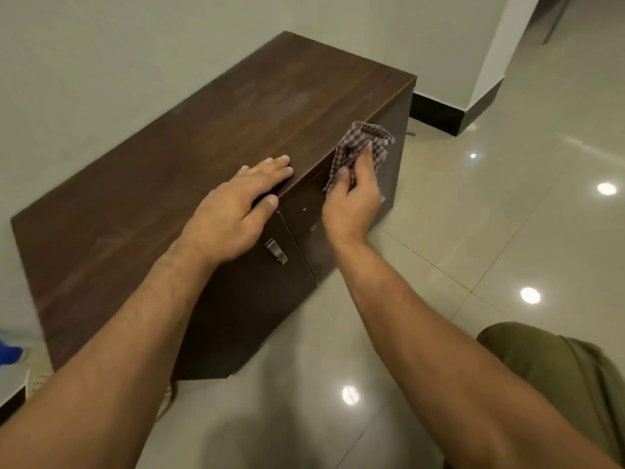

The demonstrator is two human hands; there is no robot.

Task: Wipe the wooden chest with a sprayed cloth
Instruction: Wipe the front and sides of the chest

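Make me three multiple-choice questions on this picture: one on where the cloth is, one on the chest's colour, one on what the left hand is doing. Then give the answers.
1. Where is the cloth?
A. lying loose on the chest top
B. against the chest's front, at its top edge
C. under the left hand

2. What colour is the chest?
A. white
B. dark brown
C. blue

3. How is the left hand?
A. flat on the chest's top
B. gripping the cloth
C. raised in the air

Answers: 1 B, the right hand holds it there; 2 B, dark wood grain all over; 3 A, its fingers lie straight on the top.
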